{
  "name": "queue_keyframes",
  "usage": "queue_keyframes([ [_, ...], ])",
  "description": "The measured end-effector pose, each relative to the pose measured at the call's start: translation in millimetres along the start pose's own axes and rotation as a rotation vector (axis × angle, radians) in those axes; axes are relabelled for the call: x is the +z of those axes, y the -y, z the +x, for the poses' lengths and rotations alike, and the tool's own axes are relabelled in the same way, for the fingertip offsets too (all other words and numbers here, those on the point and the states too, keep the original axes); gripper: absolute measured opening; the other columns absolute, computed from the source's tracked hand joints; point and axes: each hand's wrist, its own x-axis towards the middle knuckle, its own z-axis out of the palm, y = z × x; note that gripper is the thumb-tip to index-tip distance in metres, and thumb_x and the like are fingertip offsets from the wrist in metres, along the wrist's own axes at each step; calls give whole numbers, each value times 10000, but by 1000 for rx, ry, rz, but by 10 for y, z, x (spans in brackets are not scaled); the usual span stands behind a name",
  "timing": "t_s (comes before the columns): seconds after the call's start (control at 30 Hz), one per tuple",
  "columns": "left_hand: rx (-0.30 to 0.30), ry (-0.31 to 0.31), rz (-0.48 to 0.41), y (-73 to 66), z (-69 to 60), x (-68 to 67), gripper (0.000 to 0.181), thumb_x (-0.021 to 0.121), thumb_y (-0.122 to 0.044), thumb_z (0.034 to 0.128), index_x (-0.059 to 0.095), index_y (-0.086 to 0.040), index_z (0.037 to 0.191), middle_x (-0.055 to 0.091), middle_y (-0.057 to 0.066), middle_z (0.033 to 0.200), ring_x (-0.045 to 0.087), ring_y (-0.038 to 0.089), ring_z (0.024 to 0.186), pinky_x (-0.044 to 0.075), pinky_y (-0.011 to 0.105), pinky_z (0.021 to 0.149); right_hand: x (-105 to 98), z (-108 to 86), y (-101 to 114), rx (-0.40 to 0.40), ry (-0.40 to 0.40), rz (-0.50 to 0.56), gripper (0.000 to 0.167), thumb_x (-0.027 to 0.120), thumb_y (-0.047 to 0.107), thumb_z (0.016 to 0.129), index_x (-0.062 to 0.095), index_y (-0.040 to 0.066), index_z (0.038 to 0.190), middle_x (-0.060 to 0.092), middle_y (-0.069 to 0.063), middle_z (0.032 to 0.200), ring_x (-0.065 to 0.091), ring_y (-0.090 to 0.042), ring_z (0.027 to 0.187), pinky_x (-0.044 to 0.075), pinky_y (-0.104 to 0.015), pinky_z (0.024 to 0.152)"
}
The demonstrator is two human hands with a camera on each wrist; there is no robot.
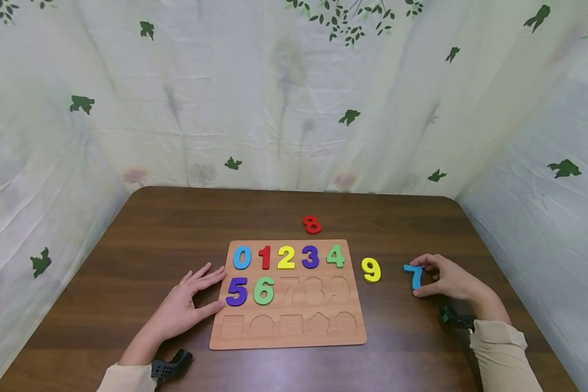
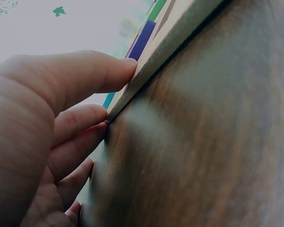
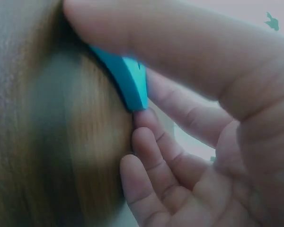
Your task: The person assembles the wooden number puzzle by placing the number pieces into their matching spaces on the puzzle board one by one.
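Observation:
A wooden number puzzle board (image 1: 294, 332) lies mid-table, its top row filled with the digits 0 to 4. Below them sit a purple 5 (image 1: 237, 292) and a green 6 (image 1: 263, 291); the other recesses are bare. My left hand (image 1: 181, 307) touches the board's left edge with thumb and fingertips, the fingers mostly straight. Right of the board, my right hand (image 1: 448, 280) pinches a blue number 7 (image 1: 415, 276) between thumb and fingers. In the right wrist view the blue 7 (image 3: 128, 80) is close to the tabletop, partly hidden by the thumb.
A yellow 9 (image 1: 371, 270) lies just right of the board. Behind the board's far edge is a red 8 (image 1: 312, 224). The brown table (image 1: 186, 212) is bordered by a pale curtain (image 1: 284, 136) with leaf prints.

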Motion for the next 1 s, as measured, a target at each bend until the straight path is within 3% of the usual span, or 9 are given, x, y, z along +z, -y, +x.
queue_keyframes([
  [0.47,-4,4,1,10,-3,-11,679,834,-432,922,637,-176,1519,583,93,1604,352,475,1592,173,761,1282,121,82,226,51,-72,-29,671,917,404,845,659,24,1335,664,-96,1175,578,-268,1085,551,-358,861],
  [0.73,-6,5,-4,13,-4,-13,673,835,-420,924,638,-173,1518,581,95,1605,348,475,1595,165,759,1286,215,155,507,-29,-152,-44,641,929,401,837,678,52,1312,665,-79,1158,563,-247,1055,536,-393,890],
  [1.0,-11,5,-2,1,-7,-16,668,838,-406,924,640,-164,1515,583,98,1603,349,473,1595,164,756,1288,444,273,925,-110,-156,-69,625,955,401,806,703,88,1285,656,-77,1212,625,-284,1144,562,-528,1027],
])
